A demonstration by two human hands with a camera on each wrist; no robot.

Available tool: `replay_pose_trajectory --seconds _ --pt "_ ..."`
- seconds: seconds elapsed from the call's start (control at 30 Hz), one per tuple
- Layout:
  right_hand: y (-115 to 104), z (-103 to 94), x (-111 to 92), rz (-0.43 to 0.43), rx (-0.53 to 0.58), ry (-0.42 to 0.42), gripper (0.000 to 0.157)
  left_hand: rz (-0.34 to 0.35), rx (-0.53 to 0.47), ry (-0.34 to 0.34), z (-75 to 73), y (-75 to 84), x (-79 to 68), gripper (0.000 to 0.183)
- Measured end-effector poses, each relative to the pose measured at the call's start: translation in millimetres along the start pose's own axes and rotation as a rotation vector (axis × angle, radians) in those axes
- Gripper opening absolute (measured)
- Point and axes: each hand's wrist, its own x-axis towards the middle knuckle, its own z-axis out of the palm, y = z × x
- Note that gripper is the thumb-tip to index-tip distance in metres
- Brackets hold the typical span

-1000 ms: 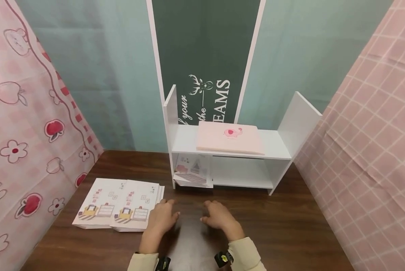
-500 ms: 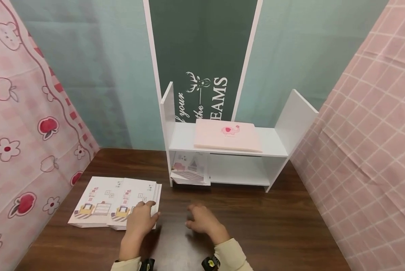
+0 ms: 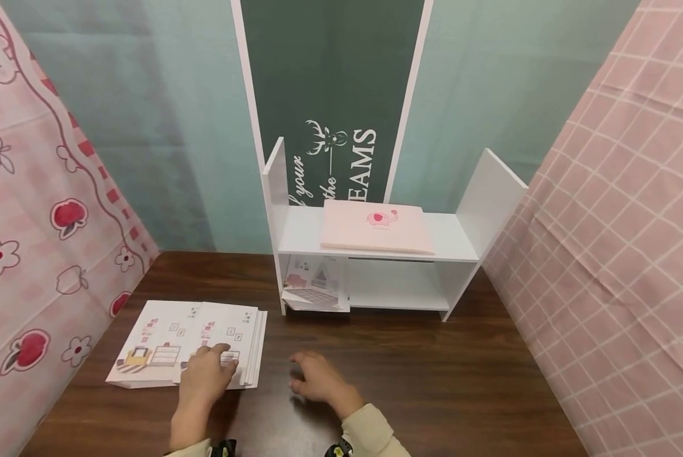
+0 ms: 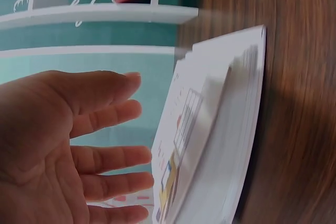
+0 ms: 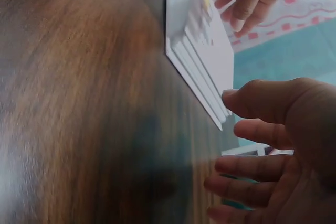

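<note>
Two overlapping white stacks of thin, printed book-like items lie on the left of the table: a left stack (image 3: 147, 346) and a right stack (image 3: 244, 330). Each top cover bears a yellow armchair and a cabinet drawing. Over the front of the right stack is my left hand (image 3: 205, 379), fingers apart and loosely bent, holding nothing. In the left wrist view its fingertips (image 4: 139, 155) come close to the top cover. My right hand (image 3: 318, 377) hovers over the wood to the right of the stacks, its fingers relaxed and nothing between them.
A white two-level shelf (image 3: 444, 238) stands at the back of the brown table (image 3: 421, 362). A pink elephant folder (image 3: 376, 228) lies on its upper board, and printed white books (image 3: 313, 285) sit below at left. Patterned cloth (image 3: 33, 254) hangs at the left, checked pink cloth (image 3: 621, 266) at the right.
Both hands have moved left; my left hand has gone from beside the right stack to over it. My right hand has followed across the table. The view has shifted slightly.
</note>
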Motion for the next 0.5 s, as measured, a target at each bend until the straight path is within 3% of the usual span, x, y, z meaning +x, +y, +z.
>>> replay_pose_trajectory --seconds 0.27,0.5 --pt "-5 13.9 15 -0.027 0.037 -0.006 0.04 -0.063 0.01 -0.001 -5.9 -18.7 -0.8 0.038" --pt "-9 24.1 30 -0.043 0.174 0.01 0.039 -0.123 -0.039 -0.012 -8.6 -34.3 0.0 0.046"
